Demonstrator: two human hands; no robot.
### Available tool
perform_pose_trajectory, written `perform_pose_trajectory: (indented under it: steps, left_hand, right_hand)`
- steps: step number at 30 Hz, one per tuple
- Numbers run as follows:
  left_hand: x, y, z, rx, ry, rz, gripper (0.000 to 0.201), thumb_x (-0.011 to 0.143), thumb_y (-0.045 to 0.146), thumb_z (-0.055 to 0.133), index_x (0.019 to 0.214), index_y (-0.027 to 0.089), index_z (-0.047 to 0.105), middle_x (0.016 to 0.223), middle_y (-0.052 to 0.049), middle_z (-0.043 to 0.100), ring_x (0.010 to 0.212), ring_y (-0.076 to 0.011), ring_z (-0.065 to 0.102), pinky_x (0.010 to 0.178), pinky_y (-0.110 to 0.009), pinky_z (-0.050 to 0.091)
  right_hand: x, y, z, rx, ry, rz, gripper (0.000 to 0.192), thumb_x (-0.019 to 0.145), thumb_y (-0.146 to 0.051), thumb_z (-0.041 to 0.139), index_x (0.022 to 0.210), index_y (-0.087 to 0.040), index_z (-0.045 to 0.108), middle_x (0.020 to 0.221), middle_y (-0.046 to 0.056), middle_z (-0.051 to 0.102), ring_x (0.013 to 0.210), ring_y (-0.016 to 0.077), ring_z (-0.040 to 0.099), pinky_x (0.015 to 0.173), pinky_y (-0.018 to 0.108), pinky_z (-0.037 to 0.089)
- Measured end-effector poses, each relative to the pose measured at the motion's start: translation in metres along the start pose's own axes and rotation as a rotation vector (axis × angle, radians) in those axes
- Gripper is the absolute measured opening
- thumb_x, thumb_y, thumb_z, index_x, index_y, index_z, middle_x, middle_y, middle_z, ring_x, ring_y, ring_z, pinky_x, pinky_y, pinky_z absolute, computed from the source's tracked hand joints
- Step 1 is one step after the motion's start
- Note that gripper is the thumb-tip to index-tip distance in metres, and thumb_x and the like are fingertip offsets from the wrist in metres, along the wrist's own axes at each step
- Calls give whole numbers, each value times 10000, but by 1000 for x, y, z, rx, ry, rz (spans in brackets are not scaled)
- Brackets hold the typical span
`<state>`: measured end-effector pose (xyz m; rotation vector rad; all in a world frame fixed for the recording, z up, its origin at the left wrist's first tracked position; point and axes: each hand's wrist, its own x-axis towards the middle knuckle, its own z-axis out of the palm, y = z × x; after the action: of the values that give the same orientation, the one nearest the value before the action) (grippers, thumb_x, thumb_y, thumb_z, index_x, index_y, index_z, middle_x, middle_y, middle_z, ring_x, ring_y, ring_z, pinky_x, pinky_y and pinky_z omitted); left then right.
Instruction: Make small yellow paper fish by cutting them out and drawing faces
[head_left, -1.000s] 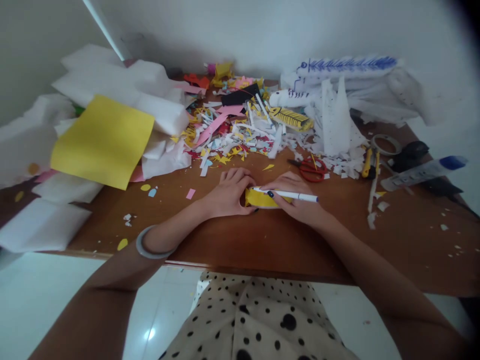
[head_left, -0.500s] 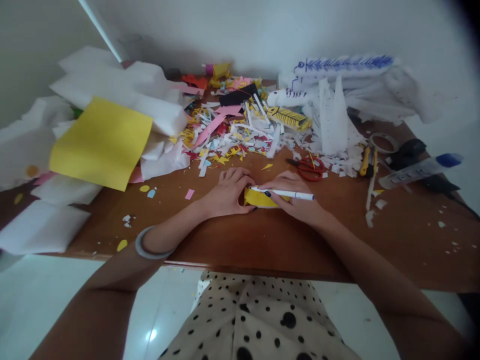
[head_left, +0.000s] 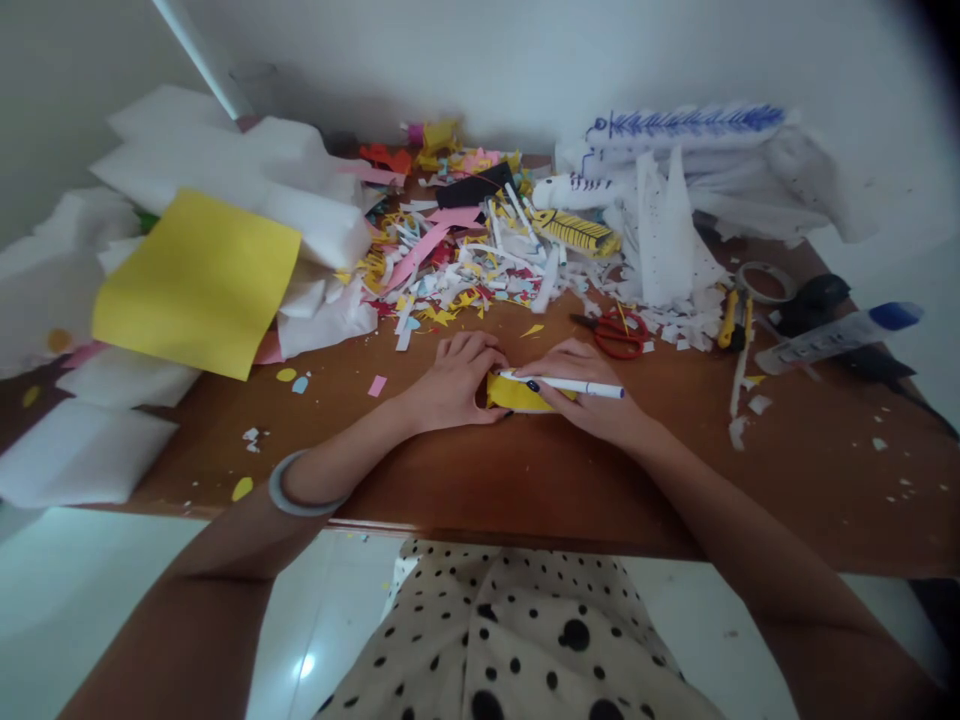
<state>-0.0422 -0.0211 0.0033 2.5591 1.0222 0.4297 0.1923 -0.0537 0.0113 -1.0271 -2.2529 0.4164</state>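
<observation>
A small yellow paper piece (head_left: 513,396) lies on the brown table (head_left: 525,480) between my two hands. My left hand (head_left: 457,383) is curled over its left end and holds it down. My right hand (head_left: 589,392) grips a white pen (head_left: 574,385) that lies across the paper's top edge, tip pointing left. Part of the yellow piece is hidden under my fingers.
Red scissors (head_left: 619,334) lie just beyond my right hand. A heap of coloured paper scraps (head_left: 465,265) fills the middle back. A big yellow sheet (head_left: 199,283) rests on white paper at left. A yellow knife (head_left: 727,320), a tape roll (head_left: 765,283) and a glue tube (head_left: 836,338) sit at right.
Both hands stay on the yellow piece; the pen has crept slightly left. The view has shifted a little.
</observation>
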Motion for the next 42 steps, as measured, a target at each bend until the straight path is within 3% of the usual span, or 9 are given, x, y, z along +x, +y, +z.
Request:
perform_pose_trajectory:
  steps: [12, 24, 31, 42]
  left_hand:
    - [0, 2, -2, 9, -6, -3, 478, 696, 449, 732, 1075, 212, 563, 1236, -100, 546, 1191, -309, 454, 989, -441, 331]
    - [0, 0, -1, 42, -9, 13, 522, 690, 468, 738, 1101, 205, 554, 1240, -104, 533, 1199, -311, 440, 982, -439, 335]
    - [-1, 1, -1, 39, -18, 15, 500, 717, 481, 713, 1111, 215, 559, 1252, -104, 535, 1205, -311, 437, 976, -431, 336]
    - [-1, 0, 0, 55, 2, 49, 513, 723, 476, 713, 1122, 192, 559, 1247, -113, 535, 1192, -312, 438, 975, -428, 327]
  right_hand:
    - [-1, -1, -2, 23, 18, -6, 194, 918, -253, 526, 1000, -253, 702, 946, 43, 746, 906, 223, 630, 810, 410, 469]
    - [-1, 3, 0, -18, -35, -53, 235, 952, -291, 495, 1089, -245, 680, 1055, 46, 740, 946, 224, 610, 877, 410, 454]
    - [0, -2, -4, 6, 0, -51, 199, 916, -235, 526, 1018, -255, 695, 967, 33, 743, 912, 221, 620, 812, 385, 461]
    - [0, -1, -3, -34, -15, -84, 211, 936, -230, 507, 1052, -226, 684, 976, 39, 744, 905, 217, 606, 813, 396, 451]
